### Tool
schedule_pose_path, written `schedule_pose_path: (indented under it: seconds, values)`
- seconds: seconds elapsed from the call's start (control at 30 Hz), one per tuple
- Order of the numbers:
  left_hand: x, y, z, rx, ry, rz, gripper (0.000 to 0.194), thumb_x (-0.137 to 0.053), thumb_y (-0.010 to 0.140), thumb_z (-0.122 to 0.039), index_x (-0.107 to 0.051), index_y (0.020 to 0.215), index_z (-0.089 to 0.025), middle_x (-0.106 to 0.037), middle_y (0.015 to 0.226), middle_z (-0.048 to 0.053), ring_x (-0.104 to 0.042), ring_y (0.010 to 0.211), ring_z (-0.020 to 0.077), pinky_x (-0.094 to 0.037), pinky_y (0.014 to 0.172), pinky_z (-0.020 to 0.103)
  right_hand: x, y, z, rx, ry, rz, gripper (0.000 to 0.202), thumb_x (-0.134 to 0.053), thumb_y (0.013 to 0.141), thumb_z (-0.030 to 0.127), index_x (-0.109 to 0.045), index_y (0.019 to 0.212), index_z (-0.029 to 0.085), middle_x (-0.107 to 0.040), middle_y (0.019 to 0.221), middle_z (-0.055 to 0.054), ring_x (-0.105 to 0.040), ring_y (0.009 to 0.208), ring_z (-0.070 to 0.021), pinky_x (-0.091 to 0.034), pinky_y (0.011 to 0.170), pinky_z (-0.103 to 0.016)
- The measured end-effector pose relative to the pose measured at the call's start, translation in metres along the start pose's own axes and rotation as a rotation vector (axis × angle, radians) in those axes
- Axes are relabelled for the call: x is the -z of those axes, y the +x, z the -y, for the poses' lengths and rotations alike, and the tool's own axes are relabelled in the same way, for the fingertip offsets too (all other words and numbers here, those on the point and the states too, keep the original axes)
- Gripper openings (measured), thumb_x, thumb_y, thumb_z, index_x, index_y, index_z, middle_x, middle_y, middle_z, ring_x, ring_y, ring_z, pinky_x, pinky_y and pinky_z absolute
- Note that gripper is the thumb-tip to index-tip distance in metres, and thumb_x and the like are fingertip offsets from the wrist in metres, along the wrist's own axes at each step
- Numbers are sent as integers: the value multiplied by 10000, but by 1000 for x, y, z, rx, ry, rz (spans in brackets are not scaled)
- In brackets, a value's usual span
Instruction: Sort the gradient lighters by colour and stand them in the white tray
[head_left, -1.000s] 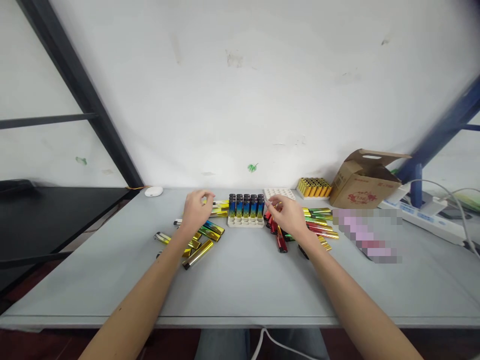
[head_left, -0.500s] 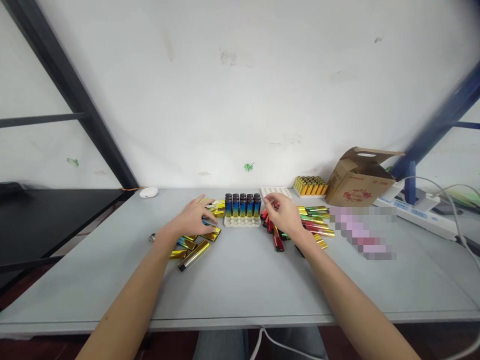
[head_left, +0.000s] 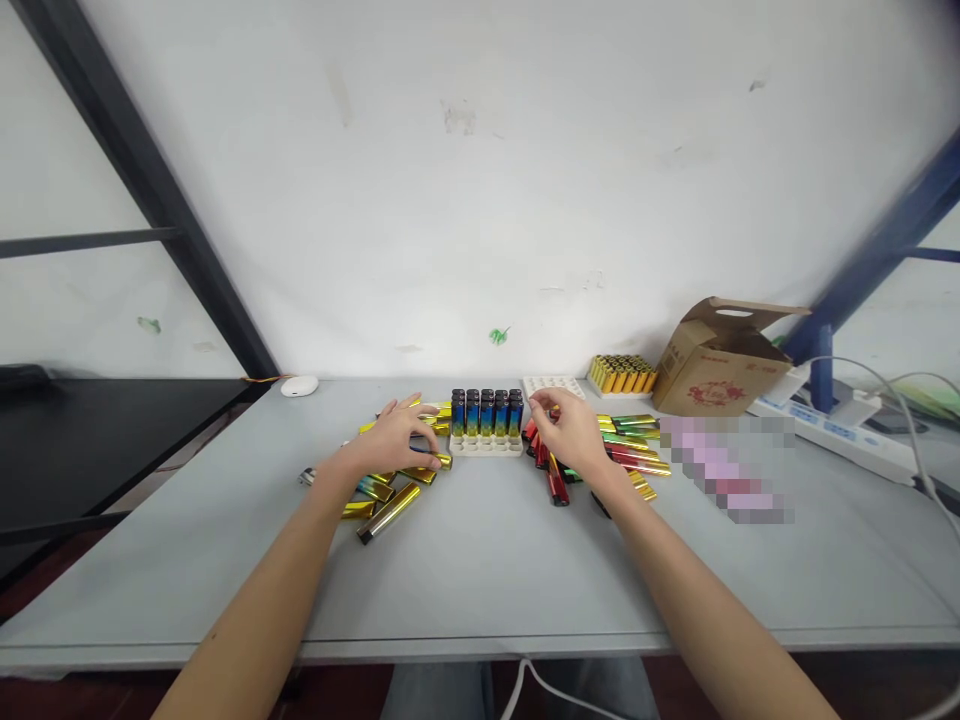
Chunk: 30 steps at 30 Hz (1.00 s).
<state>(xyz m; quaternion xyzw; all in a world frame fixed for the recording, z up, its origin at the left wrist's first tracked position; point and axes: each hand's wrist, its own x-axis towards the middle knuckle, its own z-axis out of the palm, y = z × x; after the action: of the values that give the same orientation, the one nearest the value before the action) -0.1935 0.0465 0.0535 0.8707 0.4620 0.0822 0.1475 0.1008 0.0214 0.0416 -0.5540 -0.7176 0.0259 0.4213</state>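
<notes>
My left hand (head_left: 394, 440) pinches a shiny gold lighter (head_left: 445, 461) between thumb and fingers, its gold end pointing right toward the white tray. More gold and blue metallic lighters (head_left: 388, 512) lie loose around and under this hand. In the middle stands a white tray with holes (head_left: 486, 448), its back rows filled with upright blue-to-yellow lighters (head_left: 487, 412) with black tops; holes in front are bare. My right hand (head_left: 566, 428) hovers just right of the tray, fingers curled together; whether they hold anything is hidden. Red lighters (head_left: 556, 482) lie beneath it.
Green, gold and red lighters (head_left: 637, 455) spread past my right hand. Behind are another white tray (head_left: 551, 384), a tray of yellow lighters (head_left: 622, 373), an open cardboard box (head_left: 720, 365) and a power strip (head_left: 840, 430). A white case (head_left: 299, 386) sits at back left.
My left hand has closed on a gold lighter and lifted it slightly from the pile, toward the tray. The right hand stays almost in place.
</notes>
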Motion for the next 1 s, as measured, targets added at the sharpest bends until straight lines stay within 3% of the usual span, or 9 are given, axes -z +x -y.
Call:
schedule_pose_path:
  seconds: [0.1,0.2,0.3,0.4,0.53,0.67,0.83,1.0]
  values:
    - [4,-1,-3,-37,-125,-71,331,-614,761,-565,-692,808,-247,-603,1246,60,-386,1325,312,-277,1100,481,0,0,0,7,13,-21,179,-490,876,281,-651,871,204,-703,889,-40,-626,830,-199,-442,727,-310]
    - [13,-7,-11,-48,-278,-135,328,-555,819,-541,-636,824,-223,-666,1007,47,-600,997,230,-462,879,344,0,-1,1,28,38,-54,180,-490,882,282,-651,877,203,-702,890,-42,-623,842,-202,-446,751,-315]
    - [22,-13,-22,-1,-411,-204,324,-559,833,-527,-603,798,-207,-657,866,21,-611,855,189,-471,771,283,1,-3,6,86,100,-46,185,-483,892,281,-650,872,202,-699,874,-40,-622,816,-191,-450,751,-310]
    - [21,-10,-28,-1,-560,-349,320,-577,835,-511,-583,822,-191,-640,835,23,-604,802,175,-473,739,282,1,-7,16,150,192,44,190,-480,901,291,-648,901,203,-692,839,-32,-624,764,-173,-459,734,-300]
    - [5,2,-37,-111,-783,-506,315,-613,824,-482,-586,871,-172,-641,1004,79,-608,921,200,-486,818,318,-5,-16,32,194,322,210,213,-523,888,349,-639,1002,212,-688,878,-38,-626,763,-167,-477,712,-295]
    - [-11,10,-52,-238,-827,-592,263,-614,844,-420,-601,942,-177,-608,1113,106,-581,1031,214,-477,870,329,-15,-23,43,222,422,301,279,-593,843,427,-632,1017,213,-669,988,-65,-613,816,-177,-492,712,-304]
    - [-22,10,-66,-319,-763,-609,185,-590,872,-345,-585,993,-205,-586,1175,105,-562,1092,215,-460,911,345,-21,-23,45,175,520,244,216,-616,829,385,-634,938,199,-629,873,-52,-574,744,-159,-495,653,-289]
    - [-20,8,-67,-232,-675,-664,164,-568,874,-320,-593,978,-197,-618,1081,88,-585,1006,198,-462,883,330,-13,-14,38,103,608,113,162,-627,824,334,-663,911,203,-650,959,-66,-602,831,-175,-502,664,-290]
